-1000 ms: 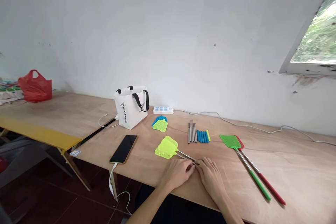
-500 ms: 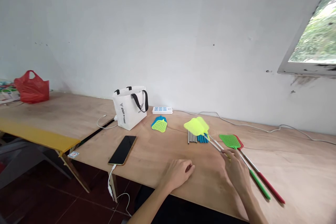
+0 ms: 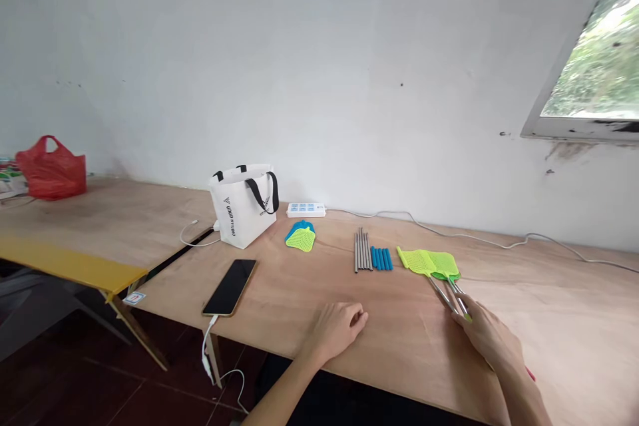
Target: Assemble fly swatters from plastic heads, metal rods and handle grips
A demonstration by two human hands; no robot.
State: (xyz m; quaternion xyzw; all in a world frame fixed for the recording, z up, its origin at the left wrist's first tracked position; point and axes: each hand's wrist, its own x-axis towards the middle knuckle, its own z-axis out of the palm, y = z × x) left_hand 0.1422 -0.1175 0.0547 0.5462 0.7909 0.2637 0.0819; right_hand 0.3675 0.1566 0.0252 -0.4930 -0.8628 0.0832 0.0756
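My right hand (image 3: 486, 336) is closed around the metal rod of a yellow fly swatter (image 3: 416, 259), whose mesh head lies on the wooden table (image 3: 279, 299) against the green swatter (image 3: 444, 265). A red swatter handle shows just behind my right wrist. Resting on the table near its front edge, my left hand (image 3: 337, 327) has loosely curled fingers and holds nothing. Metal rods (image 3: 362, 251) and blue handle sleeves (image 3: 382, 258) lie in a row beyond my hands.
A black phone (image 3: 229, 287) on a white cable lies at the front left. Behind it stands a white tote bag (image 3: 244, 205), with a blue and yellow pair of swatter heads (image 3: 300, 237) and a power strip (image 3: 305, 210) nearby. A red plastic bag (image 3: 50, 168) sits far left.
My right hand carried the yellow swatter from the table's middle over to the right and laid its head beside the green swatter. My left hand let go and stayed in place.
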